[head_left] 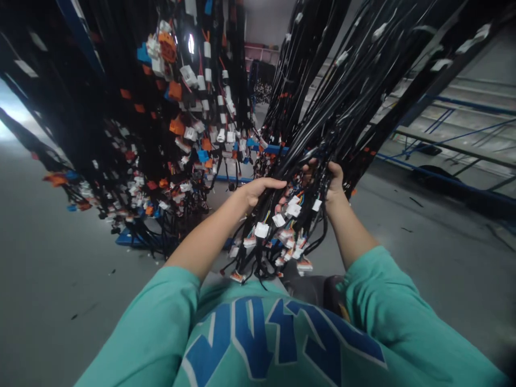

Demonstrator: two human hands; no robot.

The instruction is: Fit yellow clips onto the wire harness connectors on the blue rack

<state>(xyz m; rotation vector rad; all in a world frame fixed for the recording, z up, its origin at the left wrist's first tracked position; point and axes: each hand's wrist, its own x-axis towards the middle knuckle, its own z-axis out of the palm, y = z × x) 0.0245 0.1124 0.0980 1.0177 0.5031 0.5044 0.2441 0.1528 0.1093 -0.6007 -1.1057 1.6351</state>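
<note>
A thick bundle of black wiring harnesses [310, 129] hangs down in front of me, its lower end close to my shirt. My left hand [262, 192] is wrapped round the left side of the bundle, thumb lying across the front and fingertips showing beyond it. Round the right side curls my right hand [334, 180], its fingers partly hidden behind the cables. Below both hands the cable ends fan out with white connectors [262, 230], some edged in orange, and a few coloured wires.
More hanging harnesses [141, 107] with white, orange and blue connectors crowd the left side. Behind the bundle runs a blue rack bar [270, 148]. Metal shelving with blue rails [451, 153] stands on the right. Small scraps lie on the grey floor [52, 279].
</note>
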